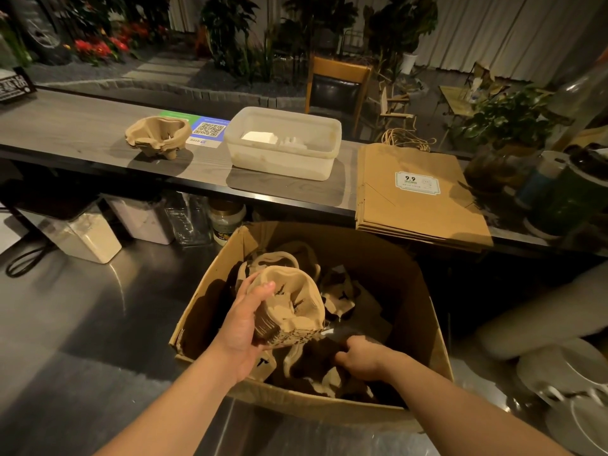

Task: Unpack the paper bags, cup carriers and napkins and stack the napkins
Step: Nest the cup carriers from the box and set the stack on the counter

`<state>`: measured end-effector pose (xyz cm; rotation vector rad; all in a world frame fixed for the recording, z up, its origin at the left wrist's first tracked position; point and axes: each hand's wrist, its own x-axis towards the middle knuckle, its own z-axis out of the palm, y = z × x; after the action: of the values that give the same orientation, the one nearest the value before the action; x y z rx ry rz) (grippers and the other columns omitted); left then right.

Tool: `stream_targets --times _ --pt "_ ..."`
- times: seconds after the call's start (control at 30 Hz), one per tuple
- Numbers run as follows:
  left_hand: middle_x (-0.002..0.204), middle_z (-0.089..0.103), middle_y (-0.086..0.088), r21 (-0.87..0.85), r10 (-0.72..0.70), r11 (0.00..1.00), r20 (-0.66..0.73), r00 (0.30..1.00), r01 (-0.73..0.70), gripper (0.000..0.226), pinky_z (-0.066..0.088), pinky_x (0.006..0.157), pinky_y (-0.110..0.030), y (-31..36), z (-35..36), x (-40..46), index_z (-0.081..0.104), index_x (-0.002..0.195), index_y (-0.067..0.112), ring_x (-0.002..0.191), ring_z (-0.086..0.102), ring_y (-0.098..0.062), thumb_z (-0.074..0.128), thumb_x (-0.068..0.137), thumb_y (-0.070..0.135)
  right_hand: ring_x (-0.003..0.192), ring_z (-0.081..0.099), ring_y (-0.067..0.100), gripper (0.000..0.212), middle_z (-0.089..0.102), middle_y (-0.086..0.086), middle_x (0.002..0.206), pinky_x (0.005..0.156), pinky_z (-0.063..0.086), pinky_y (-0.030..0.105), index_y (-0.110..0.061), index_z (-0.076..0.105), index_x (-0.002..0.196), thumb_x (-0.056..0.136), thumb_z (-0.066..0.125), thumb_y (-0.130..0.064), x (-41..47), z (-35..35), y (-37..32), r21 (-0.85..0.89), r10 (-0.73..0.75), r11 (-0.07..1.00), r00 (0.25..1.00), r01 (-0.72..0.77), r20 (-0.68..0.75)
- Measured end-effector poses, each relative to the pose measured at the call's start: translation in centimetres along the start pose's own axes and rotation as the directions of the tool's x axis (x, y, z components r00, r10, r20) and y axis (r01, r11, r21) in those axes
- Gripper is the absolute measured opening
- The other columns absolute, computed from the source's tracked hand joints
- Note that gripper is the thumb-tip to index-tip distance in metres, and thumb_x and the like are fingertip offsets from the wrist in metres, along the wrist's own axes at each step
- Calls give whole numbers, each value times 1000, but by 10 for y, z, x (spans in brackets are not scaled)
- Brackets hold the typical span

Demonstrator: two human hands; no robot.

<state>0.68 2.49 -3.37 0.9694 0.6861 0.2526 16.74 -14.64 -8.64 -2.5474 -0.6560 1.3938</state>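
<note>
The box [210, 284] is open on top, but carriers [335, 297] crowd its floor. On the counter [75, 126], bare gaps lie at 9 and 3 o'clock of the tub [283, 159], between stack [158, 136] and bags [414, 192].

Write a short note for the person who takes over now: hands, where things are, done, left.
Hands: left hand grips a carrier stack over the box. Right hand is down in the box among loose carriers; whether it holds anything is unclear.
Places: one carrier stack on the counter, napkins in the tub, paper bags flat on the right.
Done: bags out, some carriers out.
Left: empty the box, stack the napkins.
</note>
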Motion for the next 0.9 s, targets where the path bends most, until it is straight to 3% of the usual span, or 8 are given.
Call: stream_targets --times 0.1,0.27,0.4,0.5,0.6,0.67,0.77,0.9 --pt "133 66 -7 -24 -2 1000 -2 1000 2 63 61 84 -49 0 -3 0 60 133 41 121 64 -34 71 72 55 111 58 12 47 58 2 131 95 46 29 -17 45 146 105 44 -42 -9 -7 3 24 13 1000 998 -11 -68" --pt "128 70 -7 -52 30 998 -27 999 -32 60 59 90 -57 -1 -4 1 62 130 38 119 66 -35 71 73 55 82 64 13 21 67 1 89 80 52 31 -20 67 101 102 54 -36 -15 -18 21 300 56 954 984 -3 -167" --pt "127 71 -7 -84 69 994 -47 997 -73 60 54 97 -64 0 -4 0 61 130 39 119 67 -36 74 72 50 85 67 17 21 73 2 93 74 53 31 -20 68 111 99 61 -36 -18 -22 30 515 108 855 951 61 -291" --pt "120 74 -3 -85 90 992 -46 995 -94 62 59 89 -56 3 -1 -3 60 130 39 113 70 -32 76 71 44 93 69 24 25 77 4 93 87 56 40 -22 72 111 100 55 -36 -25 -23 23 637 135 762 934 116 -332" --pt "121 72 -3 -53 100 993 -38 994 -102 55 58 80 -48 5 4 -8 61 124 44 111 69 -31 85 75 38 99 71 29 29 79 4 91 103 49 52 -21 76 103 100 54 -39 -40 -22 11 748 122 643 943 164 -311" --pt "120 71 -2 -40 113 993 -40 993 -115 49 57 77 -47 5 6 -10 62 119 47 111 68 -30 81 75 35 100 70 27 29 79 6 95 101 49 48 -21 76 102 102 53 -38 -51 -24 1 789 80 583 952 196 -296" --pt "118 73 -1 -19 133 991 -41 990 -134 53 58 76 -45 5 8 -12 63 118 48 109 69 -29 88 73 35 98 69 20 30 77 2 97 87 52 37 -21 77 101 104 52 -37 -65 -24 -15 769 12 587 947 254 -322" --pt "117 74 0 8 157 988 -19 987 -157 72 59 72 -35 5 10 -15 60 126 43 100 74 -20 91 61 40 101 70 19 30 77 -1 100 95 56 42 -26 79 98 103 53 -42 -73 -19 -31 717 -73 617 931 324 -358"
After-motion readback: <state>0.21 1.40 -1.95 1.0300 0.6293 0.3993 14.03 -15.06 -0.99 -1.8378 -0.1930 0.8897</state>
